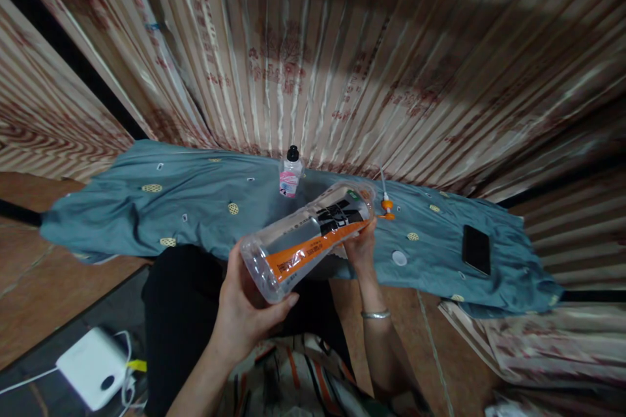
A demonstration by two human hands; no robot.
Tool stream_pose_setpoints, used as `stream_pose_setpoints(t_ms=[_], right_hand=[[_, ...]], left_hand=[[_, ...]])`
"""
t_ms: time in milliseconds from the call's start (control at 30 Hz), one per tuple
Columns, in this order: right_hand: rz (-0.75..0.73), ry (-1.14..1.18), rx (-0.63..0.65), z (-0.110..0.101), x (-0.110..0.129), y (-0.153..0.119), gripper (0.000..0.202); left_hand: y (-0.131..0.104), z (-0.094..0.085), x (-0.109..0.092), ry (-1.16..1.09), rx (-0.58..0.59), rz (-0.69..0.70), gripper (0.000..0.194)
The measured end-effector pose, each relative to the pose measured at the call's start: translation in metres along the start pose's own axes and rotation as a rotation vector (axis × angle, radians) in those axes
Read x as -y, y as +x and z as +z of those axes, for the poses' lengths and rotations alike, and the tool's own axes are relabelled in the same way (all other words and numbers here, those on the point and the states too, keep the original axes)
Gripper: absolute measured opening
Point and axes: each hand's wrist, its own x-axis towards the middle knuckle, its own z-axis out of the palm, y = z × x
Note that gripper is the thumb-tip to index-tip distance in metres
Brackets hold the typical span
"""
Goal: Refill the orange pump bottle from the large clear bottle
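A large clear plastic bottle (308, 234) with an orange and black label is held tilted over the near edge of the cloth-covered surface. Its base rests in my left hand (244, 306), thumb and fingers wrapped round it. My right hand (360, 244) grips the other end from below, partly hidden behind the bottle. Just right of that end lies an orange and white pump top (387, 205) with a thin tube. Behind the bottle stands a small clear bottle (289, 176) with a black cap and pink label. A round white disc (400, 258) lies to the right.
A blue-green patterned cloth (195, 176) covers the long, narrow surface. A black phone (476, 249) lies at its right. Pleated curtains (293, 45) hang behind. At lower left, a white device (92, 365) with cables sits on a dark surface.
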Motion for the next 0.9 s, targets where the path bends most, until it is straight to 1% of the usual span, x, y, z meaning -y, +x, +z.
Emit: stream_pose_setpoints(t_ms=[100,200,300,467,667,767,900], right_hand=[[-0.045,0.014,0.005,0.000,0.003,0.001,0.090],[-0.042,-0.010,0.008,-0.002,0.002,0.000,0.097],[-0.028,-0.018,0.018,-0.004,-0.002,0.000,0.094],[-0.031,-0.036,0.030,-0.007,-0.007,0.003,0.080],[-0.027,-0.028,0.040,-0.008,0.000,0.005,0.073],[-0.036,-0.023,0.049,-0.009,0.006,0.006,0.077],[-0.071,-0.044,-0.002,-0.012,0.014,0.009,0.086]], left_hand=[[0.000,0.001,0.001,0.003,-0.003,0.004,0.082],[0.000,0.001,0.002,0.006,-0.001,0.026,0.081],[0.001,0.001,0.002,0.020,0.007,0.044,0.078],[0.002,0.000,0.002,0.046,0.011,0.047,0.079],[0.001,-0.003,0.005,0.042,0.057,0.032,0.082],[0.001,-0.001,0.005,0.055,0.046,0.066,0.080],[0.001,0.002,0.004,0.040,-0.009,0.096,0.074]])
